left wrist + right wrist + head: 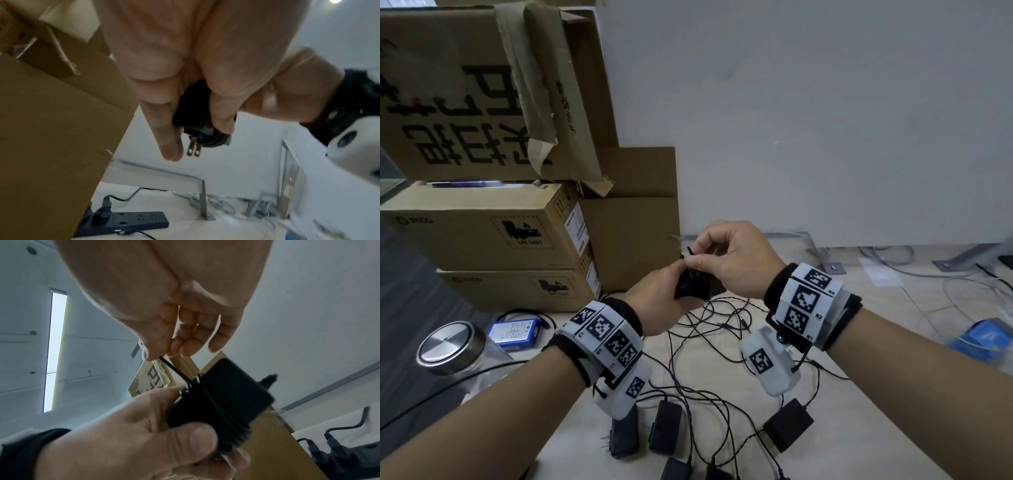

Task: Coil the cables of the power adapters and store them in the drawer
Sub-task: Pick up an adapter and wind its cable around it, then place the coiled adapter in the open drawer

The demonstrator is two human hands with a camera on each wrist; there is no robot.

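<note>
A black power adapter [690, 286] is held above the table in my left hand [685, 291], fingers and thumb curled round its body. Several turns of its thin black cable [207, 404] are wound around the adapter [230, 391]. My right hand [697, 258] pinches the free cable end [170, 368] between thumb and fingertips just above the adapter. In the left wrist view the adapter's two metal prongs [194, 149] stick out below my left hand [197, 129]. No drawer is in view.
Several more black adapters [664, 425] [787, 425] lie on the pale table [859, 428] among tangled cables [709, 329]. Stacked cardboard boxes [482, 233] stand at the left. A metal-lidded jar [445, 346], a blue battery pack [515, 330] and a power strip [131, 222] are nearby.
</note>
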